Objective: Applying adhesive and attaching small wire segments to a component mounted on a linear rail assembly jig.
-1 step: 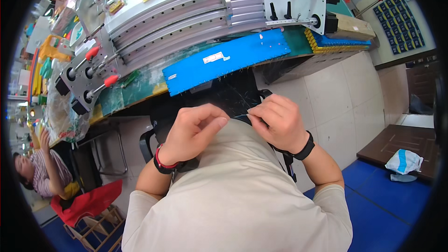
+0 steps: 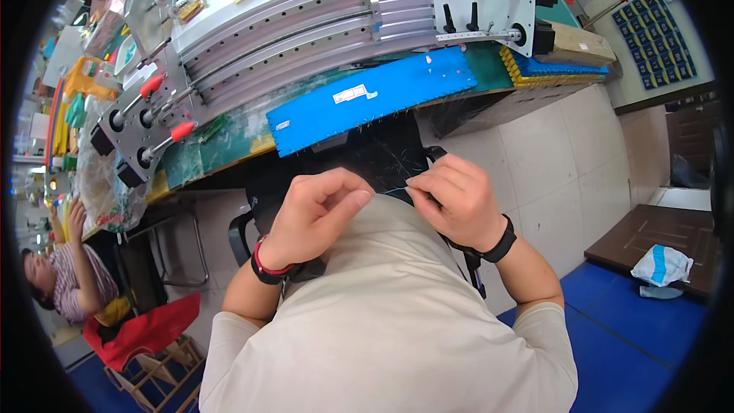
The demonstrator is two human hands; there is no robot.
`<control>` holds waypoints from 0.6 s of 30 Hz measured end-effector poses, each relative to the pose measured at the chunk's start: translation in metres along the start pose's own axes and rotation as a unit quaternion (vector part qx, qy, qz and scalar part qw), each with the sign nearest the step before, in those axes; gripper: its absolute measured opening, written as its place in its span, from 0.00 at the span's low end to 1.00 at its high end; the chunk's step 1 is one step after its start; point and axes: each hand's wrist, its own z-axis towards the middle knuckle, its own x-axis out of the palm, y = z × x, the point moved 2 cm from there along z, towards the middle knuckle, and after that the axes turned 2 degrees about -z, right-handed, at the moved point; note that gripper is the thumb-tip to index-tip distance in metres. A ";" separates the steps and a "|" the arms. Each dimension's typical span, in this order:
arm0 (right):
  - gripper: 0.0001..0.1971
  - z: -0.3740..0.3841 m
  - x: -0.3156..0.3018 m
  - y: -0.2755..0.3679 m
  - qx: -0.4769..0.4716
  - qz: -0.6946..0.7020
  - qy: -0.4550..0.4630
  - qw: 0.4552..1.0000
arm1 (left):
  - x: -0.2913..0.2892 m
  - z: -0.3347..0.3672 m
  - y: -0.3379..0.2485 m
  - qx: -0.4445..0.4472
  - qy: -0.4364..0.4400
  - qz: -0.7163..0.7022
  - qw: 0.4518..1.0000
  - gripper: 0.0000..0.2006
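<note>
Both of my hands are held close together over my lap, in front of the bench. My right hand is closed in a pinch on a thin pale thread, whose loose end points toward my left hand. The fingers of my left hand are curled, with thumb and forefinger together; anything between them is too small to make out. Just beyond, a long blue board with notched edges lies along the bench edge. Fine threads hang from its near edge, and a white label is on top.
A long metal rail machine with red-tipped rods fills the bench. Blue and yellow notched boards are stacked at the right. A person sits at the left by a red-covered chair. A white package lies at the right.
My hands have stayed in nearly the same place. At the left, the seated person's raised hand has shifted slightly.
</note>
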 end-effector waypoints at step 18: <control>0.08 -0.007 -0.001 -0.002 0.053 0.057 -0.017 0.997 | -0.005 -0.005 0.022 -0.025 0.024 -0.170 0.985 0.05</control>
